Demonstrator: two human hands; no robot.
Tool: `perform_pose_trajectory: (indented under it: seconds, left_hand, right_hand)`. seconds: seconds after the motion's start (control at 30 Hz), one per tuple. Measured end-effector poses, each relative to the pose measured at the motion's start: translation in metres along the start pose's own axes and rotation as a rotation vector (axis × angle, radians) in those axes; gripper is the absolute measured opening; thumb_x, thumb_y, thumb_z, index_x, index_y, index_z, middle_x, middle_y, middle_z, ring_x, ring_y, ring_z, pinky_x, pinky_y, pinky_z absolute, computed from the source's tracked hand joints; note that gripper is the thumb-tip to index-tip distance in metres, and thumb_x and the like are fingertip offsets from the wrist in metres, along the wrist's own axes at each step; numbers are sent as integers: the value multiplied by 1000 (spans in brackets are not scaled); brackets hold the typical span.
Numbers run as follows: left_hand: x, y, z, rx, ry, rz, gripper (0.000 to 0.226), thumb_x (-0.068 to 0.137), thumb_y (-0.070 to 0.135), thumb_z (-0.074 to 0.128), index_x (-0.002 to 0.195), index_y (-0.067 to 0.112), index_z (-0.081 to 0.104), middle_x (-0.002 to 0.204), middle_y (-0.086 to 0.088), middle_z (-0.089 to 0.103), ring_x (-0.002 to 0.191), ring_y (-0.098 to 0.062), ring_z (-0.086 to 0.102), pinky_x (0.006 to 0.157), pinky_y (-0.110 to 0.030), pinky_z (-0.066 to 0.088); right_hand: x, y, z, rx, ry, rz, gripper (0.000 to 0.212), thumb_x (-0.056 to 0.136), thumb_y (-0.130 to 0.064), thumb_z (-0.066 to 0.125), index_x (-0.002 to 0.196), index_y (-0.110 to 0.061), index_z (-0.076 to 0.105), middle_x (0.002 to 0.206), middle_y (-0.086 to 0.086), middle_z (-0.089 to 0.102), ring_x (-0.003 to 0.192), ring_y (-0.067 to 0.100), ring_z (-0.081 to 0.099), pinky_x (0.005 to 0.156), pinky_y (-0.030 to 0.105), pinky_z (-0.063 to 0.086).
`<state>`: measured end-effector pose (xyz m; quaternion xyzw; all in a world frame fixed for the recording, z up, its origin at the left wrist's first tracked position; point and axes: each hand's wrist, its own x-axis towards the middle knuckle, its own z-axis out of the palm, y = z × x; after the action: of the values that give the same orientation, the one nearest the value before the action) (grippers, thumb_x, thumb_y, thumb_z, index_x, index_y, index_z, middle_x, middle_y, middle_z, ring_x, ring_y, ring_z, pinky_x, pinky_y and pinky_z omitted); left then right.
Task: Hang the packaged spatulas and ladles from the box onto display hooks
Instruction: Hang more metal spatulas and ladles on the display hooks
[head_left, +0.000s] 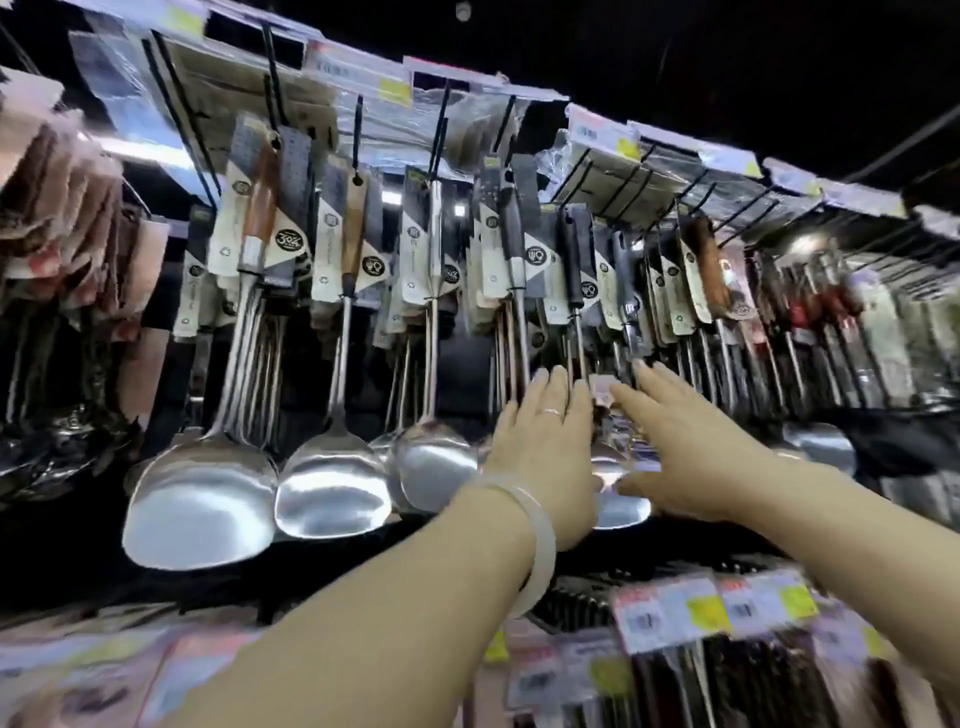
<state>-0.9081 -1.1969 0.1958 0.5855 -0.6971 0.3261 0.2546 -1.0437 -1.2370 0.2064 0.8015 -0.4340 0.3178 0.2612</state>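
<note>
Rows of packaged steel spatulas (202, 499) and ladles (434, 462) hang by card headers from black display hooks (441, 119). My left hand (545, 441), with a ring and a pale bangle, reaches up with straight fingers against the thin shafts of the hanging utensils. My right hand (685, 441) reaches in beside it, fingers straight, touching a packaged ladle (615, 467) that hangs between the two hands. The ladle's bowl shows between my palms. No box is in view.
Price tags (395, 88) line the hook ends above. A lower row of packaged goods with yellow labels (701, 613) juts out beneath my arms. Brownish packaged items (62, 208) hang at the far left, more utensils at the far right.
</note>
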Motion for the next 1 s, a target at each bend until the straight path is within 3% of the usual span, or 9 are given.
perform_pose_trajectory:
  seconds: [0.17,0.37,0.63,0.8,1.0]
  left_hand:
    - [12,94,46,-61,-112,181,84,91,26,52,149,12,-7,158,-7,-16,146,-22,-17,119,-40,0]
    - [25,231,98,-162,-232,317,82,93,34,49,149,15,-8,158,-8,-14,146,-24,-14,120,-41,4]
    - [-12,426,223,-286,-500,491,81,94,36,47,149,18,-10,158,-8,-16,146,-25,-12,120,-43,10]
    - [-75,521,308,-344,-790,629,84,93,40,46,148,18,-13,158,-8,-15,146,-26,-14,120,-47,8]
    - [-143,589,391,-455,-1040,703,80,94,30,49,149,15,-7,158,-10,-13,147,-26,-11,120,-39,9]
  right_hand:
    - [-64,77,6,-138,-124,116,95,79,-50,63,149,-19,7,158,9,0,147,24,0,119,34,12]
    - [-161,194,16,-208,-261,310,92,79,-48,64,149,-18,11,158,11,2,146,28,2,117,42,19]
    - [-338,347,75,-264,-588,659,90,80,-39,67,148,-15,13,158,15,-4,146,31,-3,118,46,18]
    - [-444,394,116,-152,-708,852,77,81,-27,65,143,-8,23,153,20,11,143,33,15,114,40,28]
    - [-545,419,172,60,-833,1177,74,81,-34,66,139,-7,29,145,20,31,134,37,32,109,40,34]
